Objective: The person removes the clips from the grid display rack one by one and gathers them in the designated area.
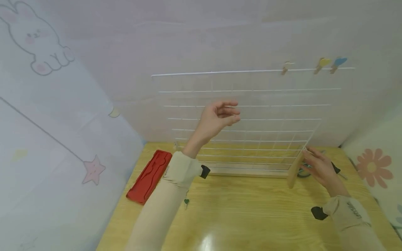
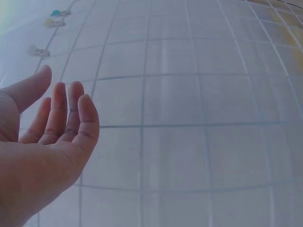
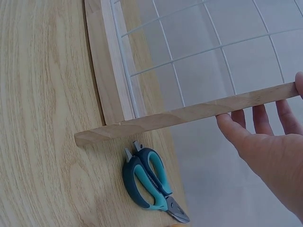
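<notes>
A white wire grid (image 1: 260,105) stands upright in a wooden base (image 1: 248,172). My left hand (image 1: 216,118) is raised in front of the grid, its fingers loosely bent and nothing in them. In the left wrist view, the palm and fingers of that left hand (image 2: 57,127) overlap the grid wires. With thumb and fingers, my right hand (image 3: 270,142) grips the wooden side bar (image 3: 156,120) at the grid's right end. Three small wooden clips sit on the top wire: a pale one (image 1: 285,68), a yellow heart (image 1: 323,63) and a blue heart (image 1: 339,63).
Scissors with teal and dark handles (image 3: 149,177) lie on the table beside the right side bar. A red moulded tray (image 1: 147,179) rests at the table's left. Near the left forearm is a small green heart (image 1: 186,201). Printed cloth walls surround the wooden table (image 1: 245,212).
</notes>
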### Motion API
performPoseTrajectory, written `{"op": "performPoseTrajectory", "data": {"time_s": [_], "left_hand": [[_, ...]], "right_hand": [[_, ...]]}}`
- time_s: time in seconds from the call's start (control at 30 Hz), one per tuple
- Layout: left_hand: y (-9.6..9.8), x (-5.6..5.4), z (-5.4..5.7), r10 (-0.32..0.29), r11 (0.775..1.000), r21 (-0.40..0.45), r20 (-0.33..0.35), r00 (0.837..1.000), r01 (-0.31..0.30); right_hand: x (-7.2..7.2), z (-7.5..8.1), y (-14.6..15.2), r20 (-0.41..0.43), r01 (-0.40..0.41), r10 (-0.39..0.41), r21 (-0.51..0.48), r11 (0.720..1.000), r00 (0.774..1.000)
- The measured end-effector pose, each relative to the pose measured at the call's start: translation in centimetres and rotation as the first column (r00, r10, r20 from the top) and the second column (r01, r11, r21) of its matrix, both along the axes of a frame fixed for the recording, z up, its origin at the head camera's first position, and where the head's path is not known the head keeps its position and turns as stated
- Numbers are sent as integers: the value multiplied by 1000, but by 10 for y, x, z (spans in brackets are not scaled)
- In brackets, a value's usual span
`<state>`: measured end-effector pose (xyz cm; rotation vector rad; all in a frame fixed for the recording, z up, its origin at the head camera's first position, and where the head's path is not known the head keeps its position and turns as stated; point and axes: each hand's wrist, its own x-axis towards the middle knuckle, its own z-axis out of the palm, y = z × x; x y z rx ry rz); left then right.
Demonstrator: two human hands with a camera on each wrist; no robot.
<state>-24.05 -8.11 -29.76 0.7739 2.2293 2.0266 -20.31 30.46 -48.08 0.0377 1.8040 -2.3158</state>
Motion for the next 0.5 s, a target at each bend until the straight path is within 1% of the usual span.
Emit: {"op": "performPoseTrajectory", "data": {"time_s": [0.1,0.2,0.23,0.3,0.37,0.43,0.5], "left_hand": [[11,-3,24,-22,1000,-7,-63,998,22],[21,-7,49,-47,998,-39,-136,990,42],[24,-8,57,-52,998,-54,-163,985,44],[30,-9,75,-52,995,-90,-195,979,35],[35,-8,92,-54,992,-123,-237,970,25],[41,-8,108,-41,990,-141,-249,968,5],[47,-10,120,-36,993,-120,-242,970,7]], "right_hand": [[-1,-1,0,2,-1,1,-8,1000,1000],[-1,-1,-1,9,-2,2,-7,1000,1000],[-1,-2,-2,11,-3,4,-8,1000,1000],[-1,-2,-3,14,-10,10,-5,1000,1000],[-3,-3,-4,16,-18,18,0,1000,1000],[-4,-2,-4,17,-26,25,14,1000,1000],[-4,-1,-3,17,-26,25,28,999,1000]]}}
